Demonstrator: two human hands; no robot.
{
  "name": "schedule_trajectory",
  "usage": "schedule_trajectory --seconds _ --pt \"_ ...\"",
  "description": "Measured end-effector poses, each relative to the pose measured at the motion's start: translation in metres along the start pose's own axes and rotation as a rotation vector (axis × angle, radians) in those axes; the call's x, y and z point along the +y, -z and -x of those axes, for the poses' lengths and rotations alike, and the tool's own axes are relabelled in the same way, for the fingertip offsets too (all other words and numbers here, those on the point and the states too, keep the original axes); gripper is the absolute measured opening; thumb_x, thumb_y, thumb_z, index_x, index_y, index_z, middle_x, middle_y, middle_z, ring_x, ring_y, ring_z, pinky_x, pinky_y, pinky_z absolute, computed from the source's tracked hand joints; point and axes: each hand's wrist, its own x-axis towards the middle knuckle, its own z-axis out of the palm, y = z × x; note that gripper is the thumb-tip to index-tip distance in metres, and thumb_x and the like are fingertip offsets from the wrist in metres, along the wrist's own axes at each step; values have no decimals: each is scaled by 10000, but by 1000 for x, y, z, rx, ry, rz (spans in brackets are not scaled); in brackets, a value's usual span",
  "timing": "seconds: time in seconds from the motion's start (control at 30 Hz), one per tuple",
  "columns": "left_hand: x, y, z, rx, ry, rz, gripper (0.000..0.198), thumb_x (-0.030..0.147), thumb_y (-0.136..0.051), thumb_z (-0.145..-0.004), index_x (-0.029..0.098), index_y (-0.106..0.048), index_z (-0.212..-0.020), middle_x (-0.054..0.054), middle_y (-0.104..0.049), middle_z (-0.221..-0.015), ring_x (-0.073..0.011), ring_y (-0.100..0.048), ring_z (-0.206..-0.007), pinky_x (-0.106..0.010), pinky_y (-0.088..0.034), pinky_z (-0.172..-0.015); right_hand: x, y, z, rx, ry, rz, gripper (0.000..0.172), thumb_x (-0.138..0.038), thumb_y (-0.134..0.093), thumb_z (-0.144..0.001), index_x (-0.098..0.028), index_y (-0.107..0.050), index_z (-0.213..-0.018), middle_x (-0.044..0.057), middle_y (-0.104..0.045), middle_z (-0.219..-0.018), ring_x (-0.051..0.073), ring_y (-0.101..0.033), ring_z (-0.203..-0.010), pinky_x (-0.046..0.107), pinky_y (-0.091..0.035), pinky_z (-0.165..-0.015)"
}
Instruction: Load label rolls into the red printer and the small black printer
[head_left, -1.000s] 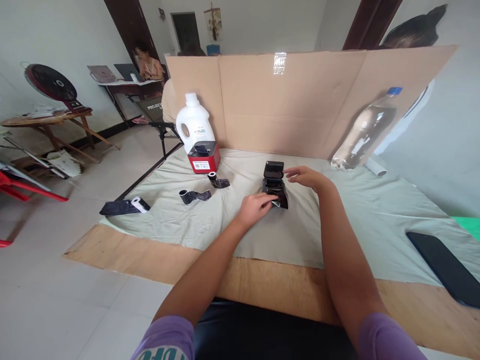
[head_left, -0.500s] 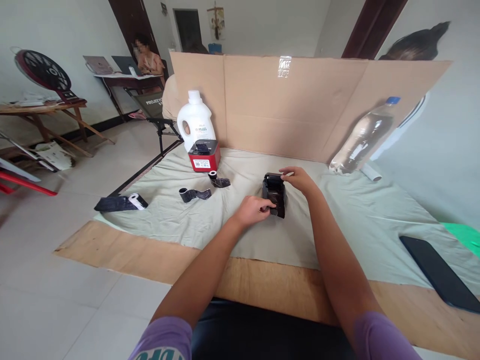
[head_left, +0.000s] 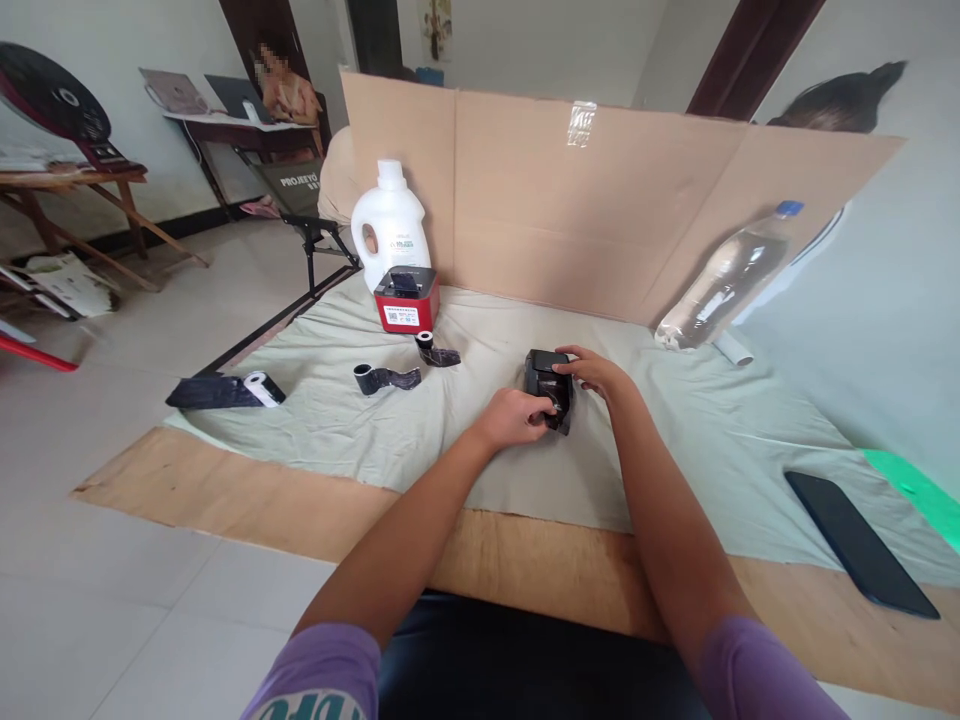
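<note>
A small black box-shaped device, which looks like a portable receipt printer, rests on the cloth in front of me. A dark strip of paper hangs out of its front. My left hand pinches that strip near the lower left edge. At the device's top right, my right hand has its thumb and fingers on the lid, which lies lowered. The inside of the device is hidden. Left of it lie a small roll of dark paper and another small roll, both partly unwound.
A larger dark roll lies at the left. A red box stands before a white jug at the cardboard screen. A clear bottle leans at the right, above a phone. A person sits beyond.
The device's lid, raised before, has come down under my right hand. My left hand stays at the paper strip. The view has shifted slightly.
</note>
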Motion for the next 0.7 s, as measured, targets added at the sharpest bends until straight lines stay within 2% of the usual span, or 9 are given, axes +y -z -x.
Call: schedule_trajectory --seconds 0.27,0.33,0.43,0.53,0.63,0.7 --pt "5 3 1 -7 62 -3 261 162 -608 -763 257 -742 -966 20 -692 -701 -148 -637 -667 -252 -448 -656 -12 5 -5 -60 -135 60 637 -347 -843 -649 -291 -594 -1233 104 -681 -1125 239 -633 -885 370 -486 -734" --pt "6 5 0 0 87 -8 319 164 -588 -790 270 -720 -1060 10 -715 -800 -160 -660 -748 -254 -471 -701 -18 5 -4 -68 -150 101 655 -343 -850 -640 -288 -586 -1236 103 -689 -1095 231 -643 -847 365 -490 -715" --pt "3 6 -3 72 189 -6 464 229 -579 -844 270 -598 -1306 -42 -697 -1119 -199 -664 -967 -278 -503 -804 -21 4 -3 -72 -163 117 684 -354 -859 -626 -288 -575 -1245 97 -696 -1060 214 -647 -797 344 -492 -675" --pt "-5 6 -6 47 327 -14 589 367 -576 -887 269 -463 -1456 -83 -624 -1273 -248 -637 -1086 -324 -513 -861 -17 4 -1 -69 -162 71 708 -394 -851 -629 -299 -559 -1267 79 -695 -1020 178 -623 -720 313 -483 -622" --pt "-11 6 -7 -23 385 -19 571 442 -525 -923 314 -447 -1474 -74 -643 -1246 -263 -644 -1083 -357 -507 -884 -3 2 3 -97 -139 -6 744 -440 -819 -662 -327 -512 -1330 42 -681 -963 139 -567 -653 272 -449 -579" --pt "-12 5 -8 -11 395 -22 537 453 -498 -936 332 -462 -1458 -65 -655 -1245 -267 -644 -1092 -370 -504 -889 8 0 6 -135 -63 -83 743 -483 -774 -707 -343 -470 -1371 17 -671 -947 134 -558 -667 247 -427 -574"
